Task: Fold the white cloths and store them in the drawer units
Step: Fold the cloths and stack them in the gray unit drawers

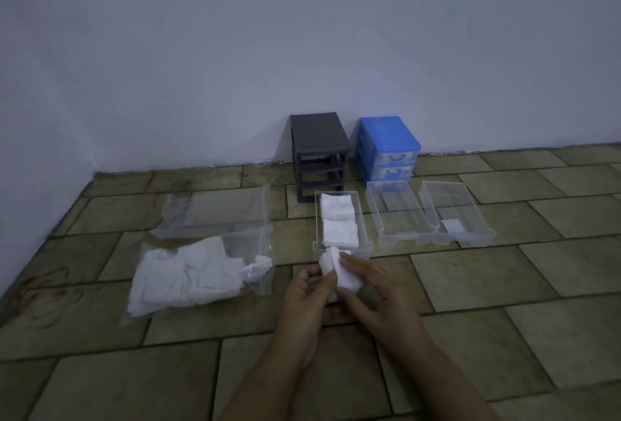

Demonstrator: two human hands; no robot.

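Both hands hold one white cloth (339, 272) just in front of a clear drawer (362, 219). My left hand (307, 299) pinches its left edge and my right hand (376, 296) grips its right side. Two folded white cloths (337, 220) lie in that drawer. A clear bag of white cloths (191, 276) lies on the floor to the left. A dark grey drawer unit (319, 151) with its slots open and a blue drawer unit (388, 151) stand against the wall.
Two more clear drawers (396, 219) (453, 215) sit on the tiled floor right of the first; the far right one holds a small grey sheet. A flat clear bag (215, 215) lies behind the cloth bag. The wall runs behind everything.
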